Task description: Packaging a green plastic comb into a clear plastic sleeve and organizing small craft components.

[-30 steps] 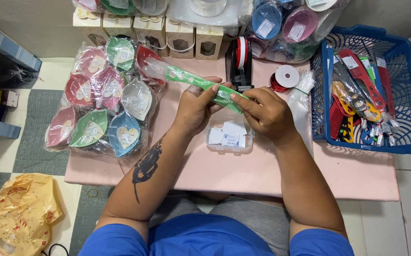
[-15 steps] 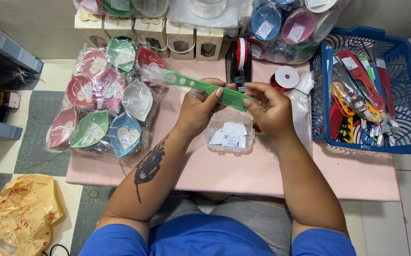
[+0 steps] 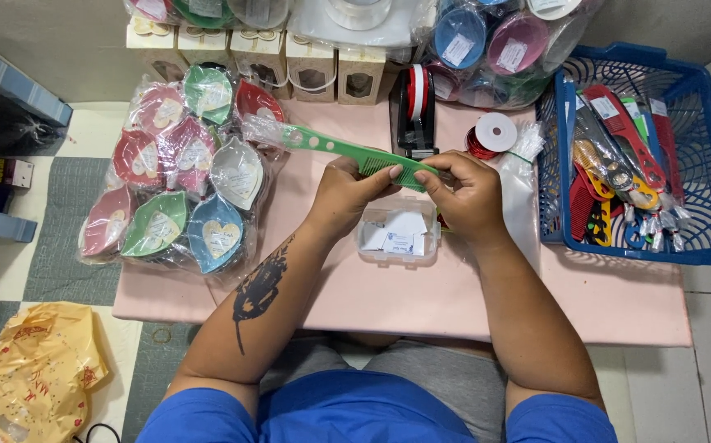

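Both hands up over the pink counter (image 3: 388, 303), pinching one green comb (image 3: 347, 152) between them. Left hand (image 3: 347, 190) closed on its toothed middle; right hand (image 3: 464, 193) closed on the end nearest it. Far end angles away past the left hand, plastic sleeve (image 3: 261, 130) bunched there. Small clear box (image 3: 399, 238) lies just under the hands. Blue basket (image 3: 704, 164) of combs well beyond the right hand.

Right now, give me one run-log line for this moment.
left hand: holds green comb | right hand: pinches comb's toothed end | below: clear plastic box | surface: pink table
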